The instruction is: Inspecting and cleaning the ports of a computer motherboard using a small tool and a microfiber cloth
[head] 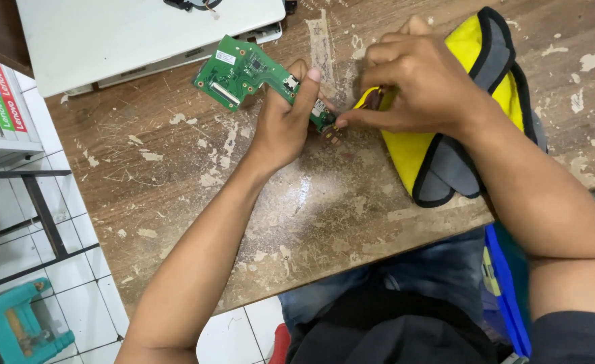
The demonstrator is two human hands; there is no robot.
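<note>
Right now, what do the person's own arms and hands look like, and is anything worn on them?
Both arms are bare along the forearm. The left hand and right hand wear no gloves, and no rings, watch or wristband show. A dark sleeve edge covers the right upper arm near the frame's lower corner. The left arm shows no sleeve in view. No cables or markings show on either.

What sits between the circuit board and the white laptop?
Only bare, scuffed table between circuit board and laptop, in the head view.
</note>
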